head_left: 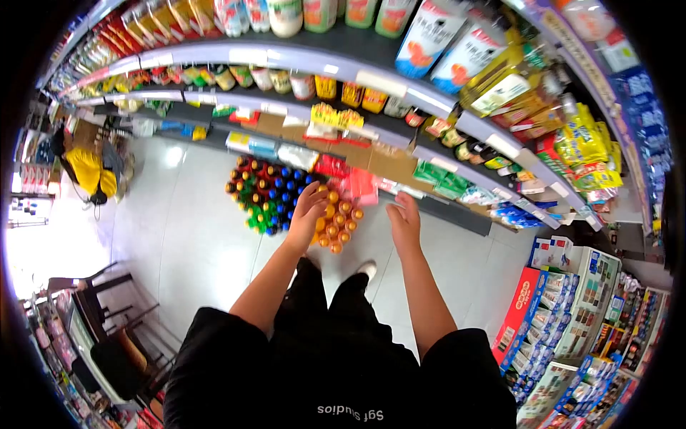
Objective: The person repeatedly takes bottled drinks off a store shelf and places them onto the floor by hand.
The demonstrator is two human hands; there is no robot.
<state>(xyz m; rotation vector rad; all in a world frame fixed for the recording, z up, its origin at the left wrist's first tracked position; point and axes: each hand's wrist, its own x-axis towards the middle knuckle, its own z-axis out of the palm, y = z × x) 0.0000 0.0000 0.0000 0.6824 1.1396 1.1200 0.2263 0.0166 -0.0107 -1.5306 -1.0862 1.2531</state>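
Note:
My left hand (309,211) hovers over the left edge of a group of orange-capped bottles (339,222) on the floor, its fingers stretched out with nothing in them. My right hand (405,222) is held out to the right of those bottles, thumb and fingers apart, holding nothing. Left of my left hand stand more bottles, with blue caps (284,196), dark ones with orange caps (246,175), and green ones (261,217). Whether my left hand touches any bottle cannot be made out. Behind the bottles are red and pink packs (354,182) by the bottom shelf.
Long curved shelves (343,68) packed with bottles, jars and pouches run across the front. A display rack (550,307) of small packs stands at the right. Dark chairs (118,350) are on the left, and a yellow item (91,171) is farther off. My feet are on grey tiles (179,236).

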